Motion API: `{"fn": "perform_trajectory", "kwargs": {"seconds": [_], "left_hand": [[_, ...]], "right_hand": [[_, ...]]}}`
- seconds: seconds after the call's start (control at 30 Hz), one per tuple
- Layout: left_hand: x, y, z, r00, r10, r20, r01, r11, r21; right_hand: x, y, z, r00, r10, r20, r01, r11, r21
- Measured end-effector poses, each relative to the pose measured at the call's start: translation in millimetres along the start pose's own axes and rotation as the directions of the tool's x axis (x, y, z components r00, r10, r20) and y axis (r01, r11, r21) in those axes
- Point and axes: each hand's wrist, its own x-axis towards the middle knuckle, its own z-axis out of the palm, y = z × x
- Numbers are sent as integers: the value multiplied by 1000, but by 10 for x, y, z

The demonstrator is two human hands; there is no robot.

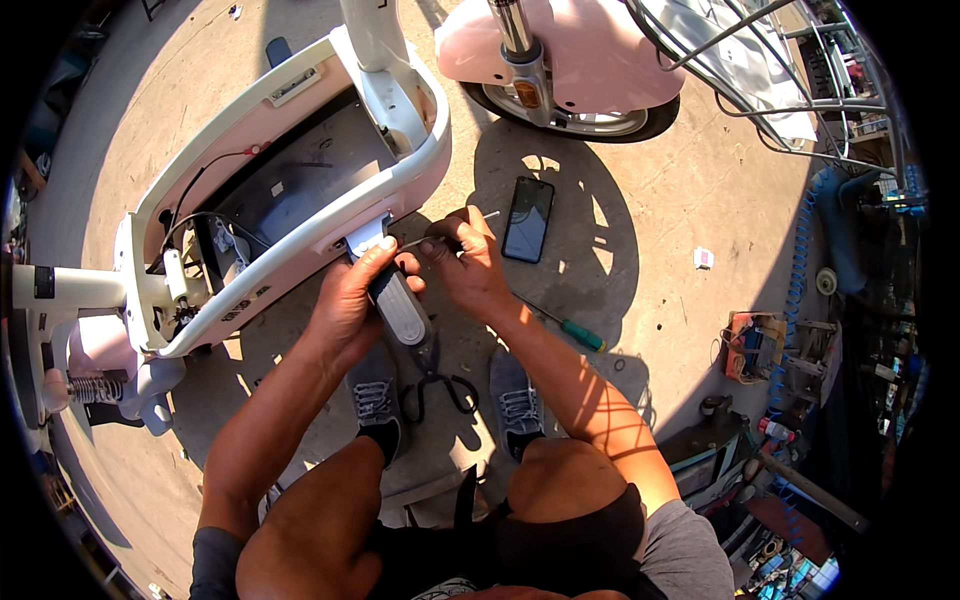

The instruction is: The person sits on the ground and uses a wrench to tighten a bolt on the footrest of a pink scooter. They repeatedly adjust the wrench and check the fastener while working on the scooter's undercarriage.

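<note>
My left hand (pixel 348 295) is closed around the grey folding footrest (pixel 402 312), which sticks out from the side of the white and pink scooter body (pixel 395 190). Its thumb lies on top near the footrest's bracket. Just to the right, my right hand (pixel 468 268) pinches a thin metal rod (pixel 416 242). One end of the rod reaches toward the footrest joint; the other pokes out beyond my fingers. Whether its tip touches the joint I cannot tell. The scooter's floor compartment (pixel 300 185) is uncovered, with loose cables inside.
A phone (pixel 528 220) lies on the concrete right of my hands. Nearby is a green-handled screwdriver (pixel 582 335). Black-handled scissors (pixel 440 392) rest between my shoes. A pink front fender and wheel (pixel 600 120) stand ahead; a blue coiled hose (pixel 795 270) hangs at right.
</note>
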Motion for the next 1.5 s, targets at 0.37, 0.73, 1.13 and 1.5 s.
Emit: {"fn": "perform_trajectory", "kwargs": {"seconds": [0.37,0.73,1.13,1.5], "left_hand": [[10,-7,-20,1000,21,-2,-21,1000,-16],[27,-23,-33,999,29,25,-29,999,-26],[24,-23,-24,998,42,42,-40,999,-30],[22,-29,-30,999,27,38,-26,999,-33]], "right_hand": [[124,-324,-272,990,-142,5,131,898,-420],[176,-176,-288,988,-146,49,153,888,-433],[185,-316,-337,995,-72,75,99,876,-472],[202,-144,-296,992,-58,116,107,865,-490]]}}
